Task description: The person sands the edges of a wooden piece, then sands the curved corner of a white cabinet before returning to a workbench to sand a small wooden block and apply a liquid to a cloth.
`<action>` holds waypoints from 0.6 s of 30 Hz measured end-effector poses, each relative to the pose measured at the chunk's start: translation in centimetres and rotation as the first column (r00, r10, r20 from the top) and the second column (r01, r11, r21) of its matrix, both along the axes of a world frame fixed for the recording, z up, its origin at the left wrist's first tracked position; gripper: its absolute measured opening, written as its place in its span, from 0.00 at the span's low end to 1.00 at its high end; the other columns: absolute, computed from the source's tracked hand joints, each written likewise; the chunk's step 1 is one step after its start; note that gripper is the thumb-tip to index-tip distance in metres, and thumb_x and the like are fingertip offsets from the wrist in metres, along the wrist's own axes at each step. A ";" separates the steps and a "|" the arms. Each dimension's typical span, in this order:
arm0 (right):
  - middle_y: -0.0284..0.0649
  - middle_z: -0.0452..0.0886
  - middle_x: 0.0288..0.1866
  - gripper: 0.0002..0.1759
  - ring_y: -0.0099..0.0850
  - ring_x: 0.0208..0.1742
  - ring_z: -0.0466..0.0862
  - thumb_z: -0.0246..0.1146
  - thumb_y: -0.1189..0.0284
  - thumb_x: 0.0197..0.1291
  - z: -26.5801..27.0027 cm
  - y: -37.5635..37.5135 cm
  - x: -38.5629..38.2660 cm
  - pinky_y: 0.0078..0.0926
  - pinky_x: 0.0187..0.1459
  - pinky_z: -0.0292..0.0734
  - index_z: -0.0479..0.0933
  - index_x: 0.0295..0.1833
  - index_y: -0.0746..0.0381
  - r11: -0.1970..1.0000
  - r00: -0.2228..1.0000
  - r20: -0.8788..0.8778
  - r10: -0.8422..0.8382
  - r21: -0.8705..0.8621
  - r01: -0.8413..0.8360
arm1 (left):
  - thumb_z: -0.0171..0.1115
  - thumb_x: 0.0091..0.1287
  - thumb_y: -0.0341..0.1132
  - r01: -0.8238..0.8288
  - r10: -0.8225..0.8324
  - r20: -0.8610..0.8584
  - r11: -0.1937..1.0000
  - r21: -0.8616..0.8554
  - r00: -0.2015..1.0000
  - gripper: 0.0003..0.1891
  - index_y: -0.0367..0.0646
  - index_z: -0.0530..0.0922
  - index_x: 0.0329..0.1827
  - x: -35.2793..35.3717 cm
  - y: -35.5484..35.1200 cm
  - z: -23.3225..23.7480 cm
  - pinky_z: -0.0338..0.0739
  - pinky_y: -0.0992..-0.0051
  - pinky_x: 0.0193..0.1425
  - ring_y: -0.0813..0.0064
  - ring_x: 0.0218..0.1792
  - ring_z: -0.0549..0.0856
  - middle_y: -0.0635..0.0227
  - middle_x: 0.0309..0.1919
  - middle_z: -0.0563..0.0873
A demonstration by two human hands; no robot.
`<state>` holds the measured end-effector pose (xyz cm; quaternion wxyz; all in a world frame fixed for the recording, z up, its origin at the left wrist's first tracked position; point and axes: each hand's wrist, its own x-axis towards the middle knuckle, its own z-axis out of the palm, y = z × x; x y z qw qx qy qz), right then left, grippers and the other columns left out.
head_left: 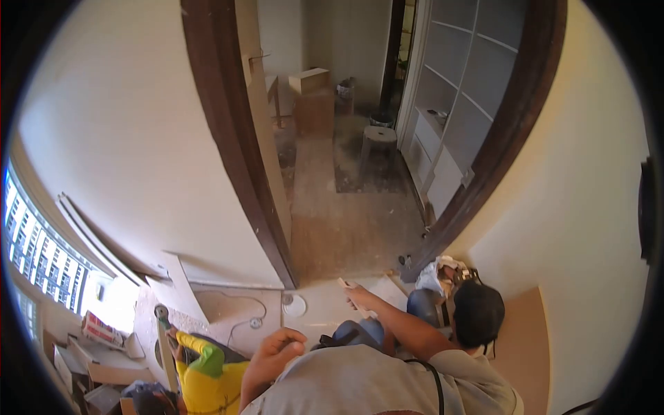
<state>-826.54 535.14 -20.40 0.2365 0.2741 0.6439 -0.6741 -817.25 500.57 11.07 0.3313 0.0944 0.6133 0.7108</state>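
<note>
My right hand (360, 299) reaches forward over the floor, its fingers closed around a narrow piece of pale wood (345, 283). Part of the wood shows beyond the fingers and part below them. Close to my chest, my left hand (279, 349) is raised with loosely curled fingers, and nothing shows in it. A white round lid-like disc (294, 305) lies on the floor between and beyond my hands. Below my right hand are my bent knees (370, 330).
At left, a person in yellow (211, 377) holds a power tool (161, 312) by a long board. A person in a black cap (478, 312) crouches at right beside a white bag (436, 277). Ahead, a dark door frame (238, 138) opens onto a room with a stool (380, 135).
</note>
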 end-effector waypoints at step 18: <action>0.40 0.78 0.38 0.31 0.29 0.30 0.75 0.52 0.62 0.82 -0.6 31.1 -50.7 0.33 0.31 0.75 0.59 0.85 0.60 0.958 0.945 -0.201 0.258 0.181 -0.223 | 0.63 0.81 0.43 -0.104 0.128 0.092 0.967 -0.231 0.988 0.17 0.37 0.82 0.59 -46.0 30.8 3.6 0.80 0.74 0.62 0.76 0.52 0.86 0.67 0.45 0.86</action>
